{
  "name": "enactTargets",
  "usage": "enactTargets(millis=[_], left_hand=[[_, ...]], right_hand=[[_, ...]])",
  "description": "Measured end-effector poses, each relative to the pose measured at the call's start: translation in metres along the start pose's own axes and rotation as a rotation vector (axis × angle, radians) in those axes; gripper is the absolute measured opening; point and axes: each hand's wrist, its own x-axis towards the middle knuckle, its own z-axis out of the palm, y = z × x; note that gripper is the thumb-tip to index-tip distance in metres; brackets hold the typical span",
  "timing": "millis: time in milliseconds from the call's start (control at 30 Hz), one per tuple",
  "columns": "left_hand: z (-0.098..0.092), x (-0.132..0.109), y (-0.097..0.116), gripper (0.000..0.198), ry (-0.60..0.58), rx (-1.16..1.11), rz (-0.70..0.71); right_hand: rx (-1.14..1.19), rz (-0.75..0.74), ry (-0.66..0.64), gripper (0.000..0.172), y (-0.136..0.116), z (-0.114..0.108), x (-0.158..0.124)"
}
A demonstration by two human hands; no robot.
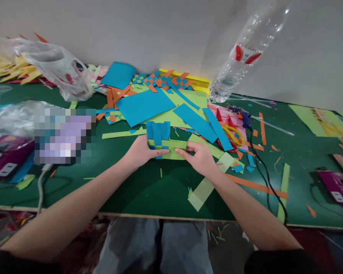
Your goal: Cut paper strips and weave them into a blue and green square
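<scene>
Between my two hands is a small woven paper piece [157,131] of blue and green strips, held just above the green table. My left hand [140,153] pinches its left side, the thumb lying along the lower edge. On the right, my right hand [199,155] grips the end of a green paper strip [175,144] that crosses the blue ones. A pale green strip [207,186] lies on the table under my right wrist. Blue paper sheets [145,106] and cut blue strips [196,121] lie just beyond my hands.
A clear plastic bottle [246,57] stands at the back right. Scissors with yellow handles [234,135] lie near a glue gun [241,114], whose black cord [261,171] runs to the front edge. At left are a pixelated purple device [65,135] with a cable and a plastic bag [63,68].
</scene>
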Motion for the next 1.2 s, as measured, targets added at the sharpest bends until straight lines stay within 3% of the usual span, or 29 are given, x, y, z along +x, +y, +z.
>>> enactTargets(millis=[200, 367, 433, 533, 700, 1200], left_hand=[[-0.0022, -0.0014, 0.0025, 0.039, 0.012, 0.052, -0.030], [-0.0027, -0.0016, -0.0008, 0.045, 0.051, 0.064, -0.010], [-0.0016, -0.0012, -0.0027, 0.047, 0.055, 0.005, -0.005], [0.0011, -0.0012, -0.0026, 0.049, 0.002, -0.210, -0.041], [0.0041, -0.0028, 0.0016, 0.052, -0.151, -0.436, -0.168], [0.0031, -0.0024, -0.0022, 0.033, -0.095, -0.261, -0.073]], right_hand=[[0.017, 0.001, 0.010, 0.051, -0.0012, -0.0027, 0.0011], [0.223, 0.104, -0.107, 0.028, 0.0004, -0.0048, 0.0011], [0.299, 0.143, -0.160, 0.026, 0.0009, -0.0045, 0.0012], [0.349, 0.125, -0.128, 0.023, 0.0003, -0.0044, 0.0012], [0.297, 0.031, -0.046, 0.021, -0.0024, -0.0059, 0.0006], [0.131, 0.005, -0.062, 0.024, -0.0039, -0.0068, 0.0009]])
